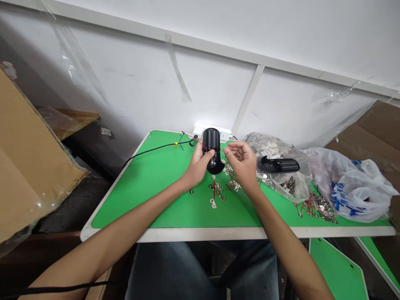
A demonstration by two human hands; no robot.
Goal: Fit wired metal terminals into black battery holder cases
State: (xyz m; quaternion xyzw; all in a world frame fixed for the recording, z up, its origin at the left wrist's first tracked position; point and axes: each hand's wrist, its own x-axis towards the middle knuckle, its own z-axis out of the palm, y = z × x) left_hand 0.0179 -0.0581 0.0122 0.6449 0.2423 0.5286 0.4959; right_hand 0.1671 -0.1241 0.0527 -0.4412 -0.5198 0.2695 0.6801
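Observation:
My left hand (pixel 200 161) is wrapped round a black plastic housing (pixel 211 139), its thumb pressed across the middle. The housing has long grooves in its upper part and a rounded, hooked lower end. It is held upright above the green table (pixel 168 187). Just right of it, my right hand (pixel 242 160) is closed in a pinch on a thin wire (pixel 230 148) beside the housing; the wire's far end is hard to make out. Below the hands lie several small metal contact plates (pixel 213 203) with red wires.
A second black housing (pixel 283 165) rests on a clear plastic bag (pixel 271 143) at right. A white carrier bag (pixel 356 187) and a pile of metal contacts (pixel 321 208) are near it. A white box (pixel 225 134) and black cable (pixel 153 149) lie behind. Cardboard (pixel 31 158) stands at left.

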